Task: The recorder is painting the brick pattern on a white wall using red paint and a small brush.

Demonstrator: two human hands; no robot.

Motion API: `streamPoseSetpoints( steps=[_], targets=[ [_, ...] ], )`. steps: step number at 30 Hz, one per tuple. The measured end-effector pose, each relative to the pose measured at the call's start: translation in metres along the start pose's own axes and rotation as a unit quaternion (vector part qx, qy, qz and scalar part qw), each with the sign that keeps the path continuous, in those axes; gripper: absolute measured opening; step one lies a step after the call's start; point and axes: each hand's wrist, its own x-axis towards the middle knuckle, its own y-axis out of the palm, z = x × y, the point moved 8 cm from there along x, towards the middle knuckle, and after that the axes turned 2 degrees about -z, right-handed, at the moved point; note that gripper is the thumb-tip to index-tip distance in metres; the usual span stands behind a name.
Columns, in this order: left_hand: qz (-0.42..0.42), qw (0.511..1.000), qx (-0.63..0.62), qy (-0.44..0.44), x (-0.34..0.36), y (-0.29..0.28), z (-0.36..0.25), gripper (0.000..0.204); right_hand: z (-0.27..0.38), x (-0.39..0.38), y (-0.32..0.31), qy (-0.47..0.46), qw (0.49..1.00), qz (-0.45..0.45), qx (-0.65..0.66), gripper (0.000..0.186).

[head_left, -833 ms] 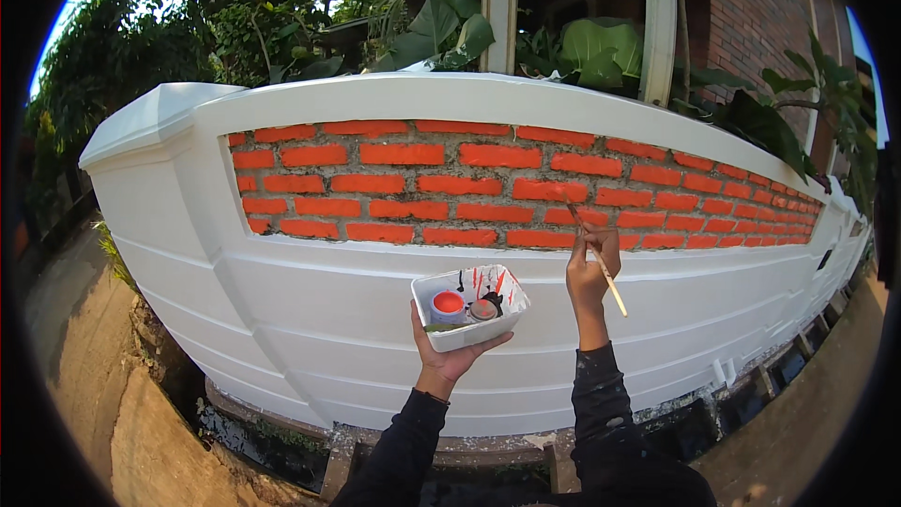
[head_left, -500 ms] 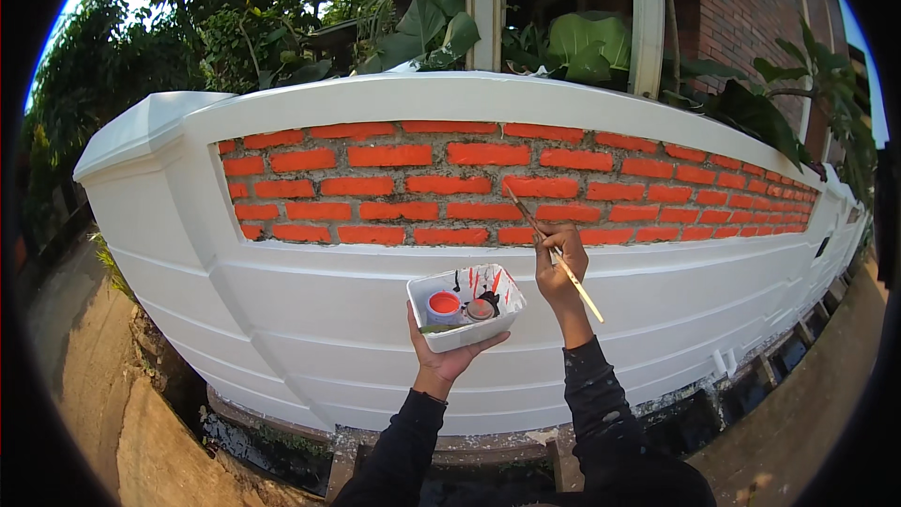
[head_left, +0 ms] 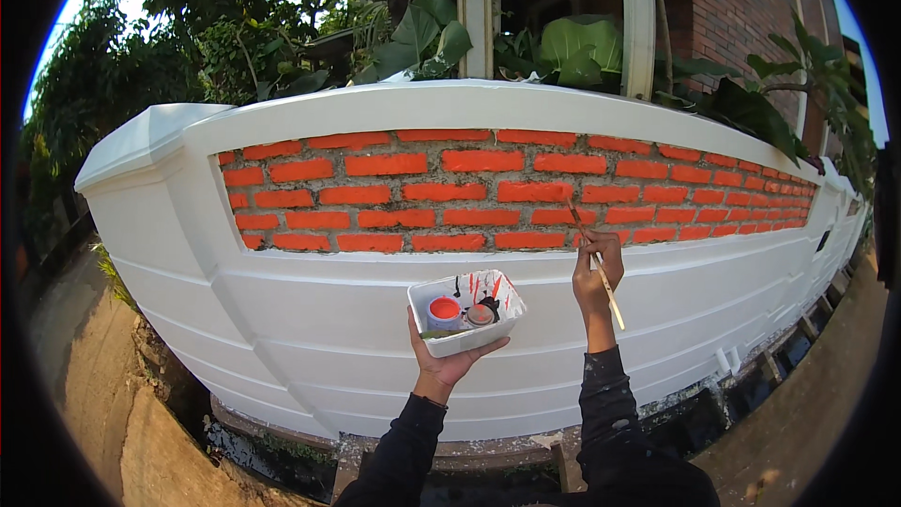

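My left hand holds up a white plastic tub from below, its fingers wrapped round the near side. Inside the tub stand a small cup of orange-red paint and a second small pot with a dark smear beside it. My right hand is closed on a thin paintbrush with a pale handle. The brush's tip points up and touches, or nearly touches, the right end of an orange-red brick in the wall panel. Grey mortar shows between the painted bricks.
A white wall frame borders the brick panel, with a ridged white base below. At the wall's foot runs a dark drain channel. Broad-leaved plants and pale posts rise behind the wall. A dirt path lies at left.
My right hand has moved to the right with the paintbrush, whose tip went from the brick's left end to its right end. My left hand holds the tub in nearly the same place.
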Motion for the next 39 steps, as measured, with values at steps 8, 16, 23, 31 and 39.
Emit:
streamPoseSetpoints(
  steps=[8,16,23,31,39],
  targets=[
    [-0.008,1.000,0.024,0.006,-0.002,0.000,-0.001,0.110,-0.003,-0.003,-0.004,0.005,1.000,-0.027,-0.009,0.021],
    [-0.011,1.000,0.001,0.007,-0.005,-0.003,-0.005,0.110,-0.007,-0.010,0.002,0.018,0.999,0.022,-0.023,0.021],
    [-0.017,1.000,-0.019,0.011,-0.010,-0.012,-0.009,0.111,0.042,-0.017,0.065,-0.012,0.984,0.121,0.131,0.023],
    [-0.002,1.000,-0.017,0.005,-0.010,-0.013,-0.008,0.111,0.027,-0.004,0.057,0.038,0.992,0.037,0.112,0.023],
    [0.009,0.999,-0.042,0.006,-0.019,-0.006,-0.013,0.110,0.005,-0.002,0.034,0.063,0.998,0.004,0.015,0.019]
  ],
)
